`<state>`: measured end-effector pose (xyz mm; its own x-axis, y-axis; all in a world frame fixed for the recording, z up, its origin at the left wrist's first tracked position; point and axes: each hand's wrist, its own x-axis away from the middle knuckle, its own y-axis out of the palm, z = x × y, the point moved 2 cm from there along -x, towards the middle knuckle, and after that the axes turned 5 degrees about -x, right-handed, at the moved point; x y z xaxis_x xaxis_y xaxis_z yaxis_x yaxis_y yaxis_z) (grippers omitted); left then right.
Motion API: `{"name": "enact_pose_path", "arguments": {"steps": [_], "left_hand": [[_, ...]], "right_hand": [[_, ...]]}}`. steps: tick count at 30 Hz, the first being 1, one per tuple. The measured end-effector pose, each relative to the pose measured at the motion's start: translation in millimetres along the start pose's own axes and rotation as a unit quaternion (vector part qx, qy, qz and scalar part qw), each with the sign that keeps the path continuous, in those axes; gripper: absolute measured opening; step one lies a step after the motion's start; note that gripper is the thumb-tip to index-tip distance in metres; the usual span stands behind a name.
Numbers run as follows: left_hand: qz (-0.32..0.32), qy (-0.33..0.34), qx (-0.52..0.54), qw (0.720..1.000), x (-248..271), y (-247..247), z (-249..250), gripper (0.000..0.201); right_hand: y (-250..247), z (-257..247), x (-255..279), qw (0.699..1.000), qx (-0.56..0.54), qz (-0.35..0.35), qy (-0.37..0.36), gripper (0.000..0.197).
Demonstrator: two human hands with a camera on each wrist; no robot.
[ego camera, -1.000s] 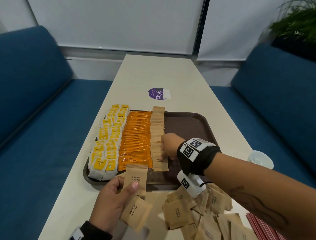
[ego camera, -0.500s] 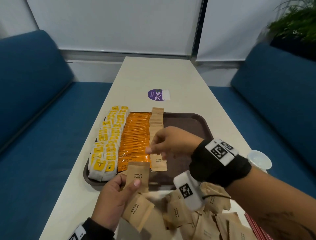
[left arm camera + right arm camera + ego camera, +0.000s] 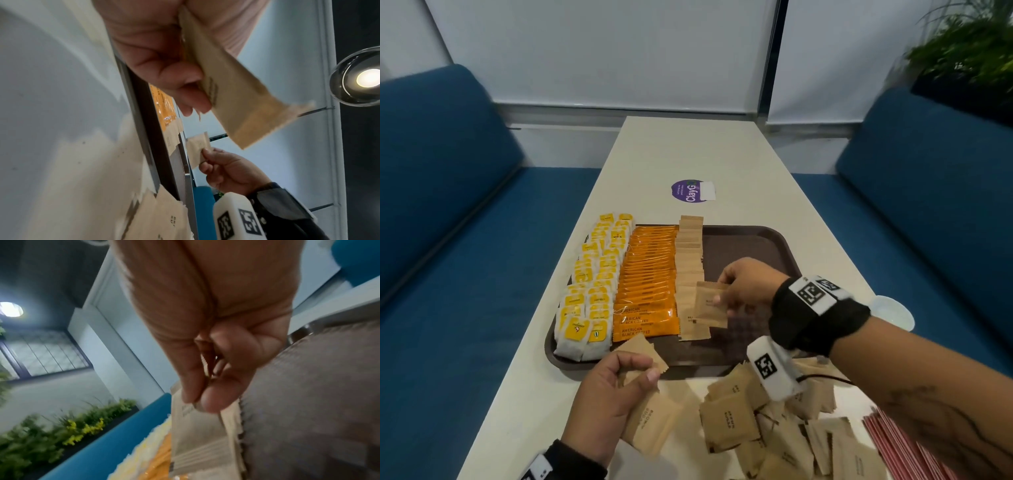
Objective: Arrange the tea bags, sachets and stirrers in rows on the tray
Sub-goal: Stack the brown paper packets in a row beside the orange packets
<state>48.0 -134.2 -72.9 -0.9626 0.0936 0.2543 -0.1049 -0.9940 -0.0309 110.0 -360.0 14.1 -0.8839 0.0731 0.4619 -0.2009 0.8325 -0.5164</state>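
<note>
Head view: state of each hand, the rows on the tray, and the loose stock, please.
right hand: pinches one brown sugar sachet over the row's near end
left hand: holds several sachets
tea bags: in rows
orange coffee sachets: in a row
brown sugar row: incomplete
loose sachet pile: on table
red stirrers: off tray
tray: right side bare

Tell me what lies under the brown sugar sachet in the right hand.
Under the sachet pinched by the right hand lies the near end of the brown sugar row on the tray. The part it covers cannot be seen.
</note>
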Motion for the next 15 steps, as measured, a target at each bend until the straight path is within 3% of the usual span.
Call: {"name": "enact_pose_path", "arguments": {"steps": [4,8,12,15], "left_hand": [[0.004,-0.011,-0.007,1.000,-0.5,-1.9,-1.1,0.029],[0.009,-0.012,0.005,1.000,-5.2,-7.0,-0.9,0.016],[0.011,-0.009,0.007,1.000,-7.1,-9.7,-2.2,0.020],[0.004,-0.007,0.006,1.000,-8.9,-7.4,-3.7,0.016]], "right_hand": [[12.5,2.4,-19.0,0.995,0.070,-0.051,0.051,0.018],[30.4,-0.4,-36.7,0.978,0.144,-0.112,0.102,0.031],[39.2,-3.2,-47.8,0.958,0.213,-0.142,0.131,0.040],[38.3,-1.4,-50.2,0.964,0.217,-0.115,0.098,0.024]]}}
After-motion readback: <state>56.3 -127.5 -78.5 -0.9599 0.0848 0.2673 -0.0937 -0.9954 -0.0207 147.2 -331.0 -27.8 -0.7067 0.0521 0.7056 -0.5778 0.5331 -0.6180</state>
